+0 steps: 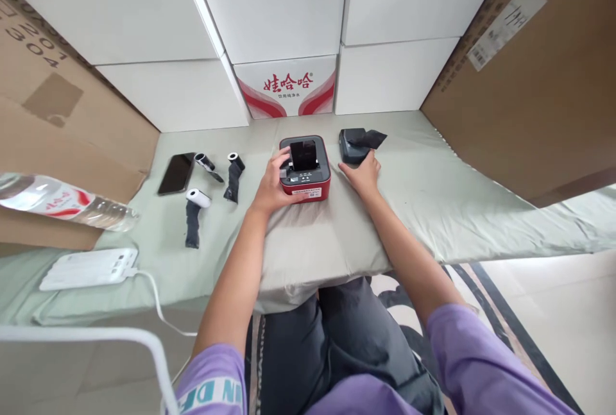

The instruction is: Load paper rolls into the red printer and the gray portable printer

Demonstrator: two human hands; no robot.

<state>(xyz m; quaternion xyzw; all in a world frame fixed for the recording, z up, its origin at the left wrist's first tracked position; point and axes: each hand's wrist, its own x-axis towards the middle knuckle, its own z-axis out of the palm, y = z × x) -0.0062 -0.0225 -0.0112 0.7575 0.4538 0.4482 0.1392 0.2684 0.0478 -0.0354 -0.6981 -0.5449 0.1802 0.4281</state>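
Observation:
A square red device point(326, 179) with a dark grey top and a raised black flap or screen rests on the cloth in front of me. My left hand point(273, 185) grips it at its left corner, fingers along the side and thumb across the labelled front. To its right lies a small black box-shaped device point(349, 145) with a dark strip point(370, 139) sticking out over its top. My right hand point(363, 176) is at the near edge of this black device, thumb and fingers spread apart; whether they touch it is hard to see.
Left lie small paper rolls with dark tails point(198, 198), point(235, 161), point(205, 161), a phone point(176, 174), a water bottle point(67, 200) and a white power bank point(89, 269) with a cable point(156, 296). White boxes point(286, 84) stand behind; brown cartons point(543, 81) flank both sides.

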